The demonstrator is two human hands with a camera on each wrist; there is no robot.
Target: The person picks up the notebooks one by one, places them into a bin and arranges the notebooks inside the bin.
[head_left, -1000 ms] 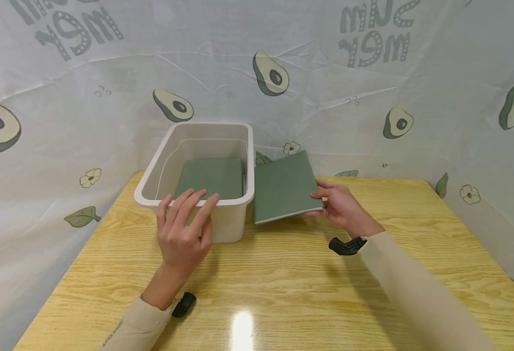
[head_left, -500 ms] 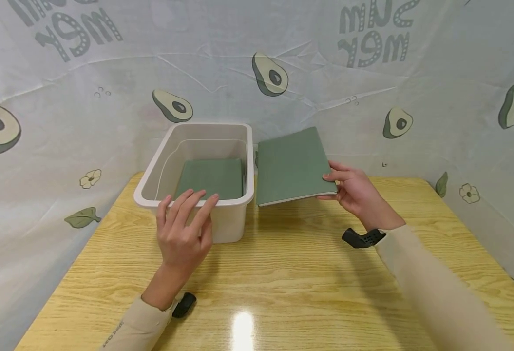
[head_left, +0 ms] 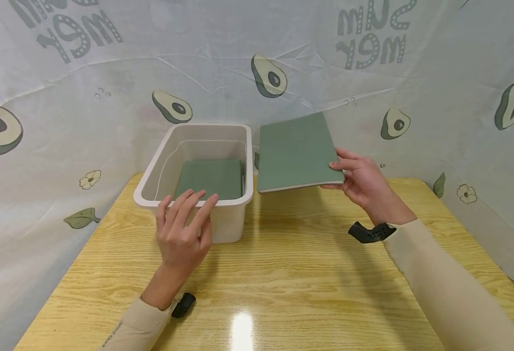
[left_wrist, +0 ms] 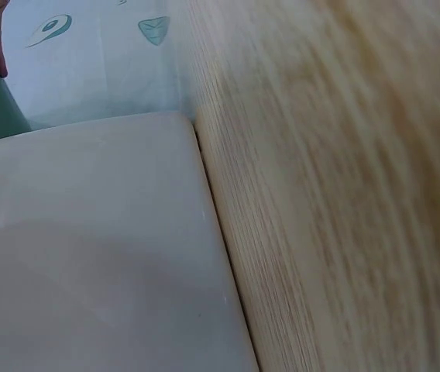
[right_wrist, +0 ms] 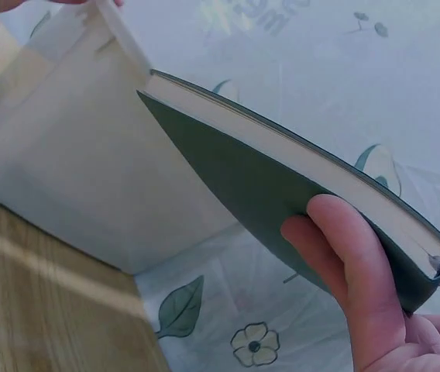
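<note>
My right hand pinches a green hardcover book at its right side, thumb on top and fingers beneath. The book is raised over the table, just right of a white plastic bin. In the right wrist view, the book's pale page edges show between the covers, and fingers press its underside. My left hand holds the bin's near rim, fingertips over the edge and thumb by the outer wall. Inside the bin lies another green book. The left wrist view shows the bin's wall but not the left hand.
The bin stands at the back left of a wooden table. Behind it hangs a pale cloth printed with avocados, leaves and flowers. Black straps with camera mounts sit at both wrists.
My right hand has lifted the green book up from beside the bin and moved it slightly right. The left hand and the bin have stayed in place.
</note>
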